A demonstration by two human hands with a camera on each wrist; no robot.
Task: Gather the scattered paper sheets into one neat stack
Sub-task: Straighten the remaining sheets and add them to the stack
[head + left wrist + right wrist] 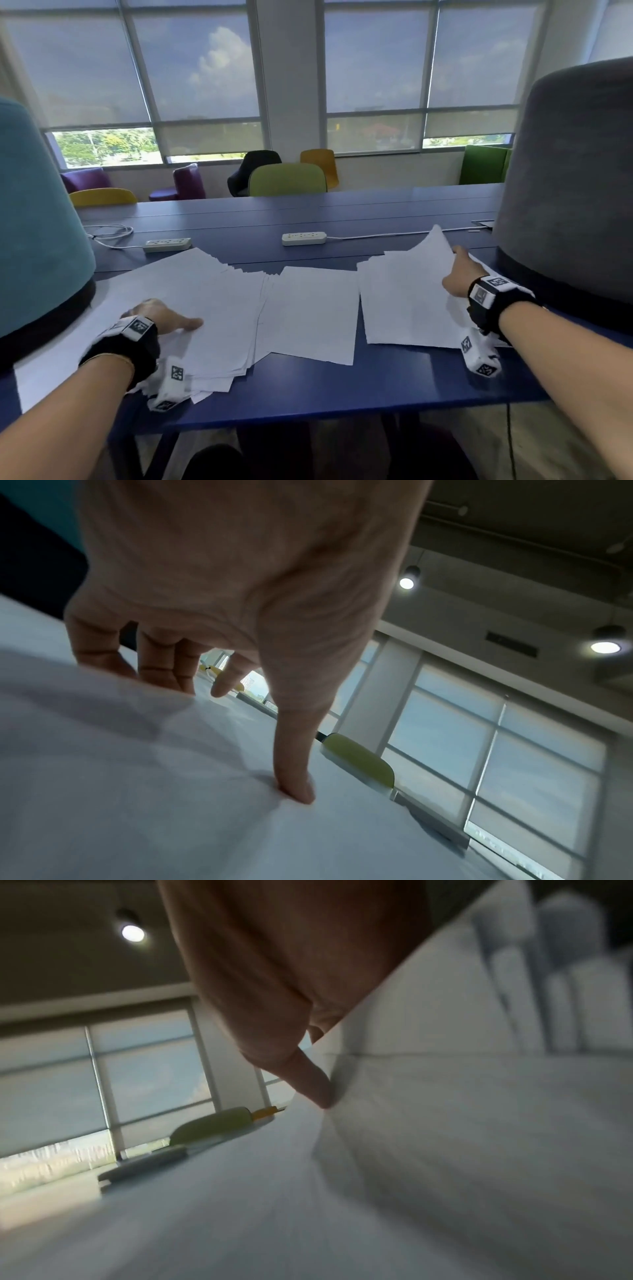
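White paper sheets lie spread across the blue table (pixel 342 387). There is a fanned pile on the left (pixel 219 301), a single sheet in the middle (pixel 311 315) and a pile on the right (pixel 404 301). My left hand (pixel 164 318) lies flat on the left pile, with the thumb (pixel 296 788) and straight fingers (pixel 164 669) pressing the paper. My right hand (pixel 459 274) pinches the right pile at its far right edge: the thumb (pixel 315 1088) is on top and the fingers are hidden beneath. That pile's far corner (pixel 434 241) curls up off the table.
Two white power strips (pixel 166 244) (pixel 303 238) with cords lie just beyond the sheets. A tall teal seat back (pixel 37 222) stands at the left and a grey one (pixel 575 192) at the right. A green chair (pixel 287 180) stands across the table.
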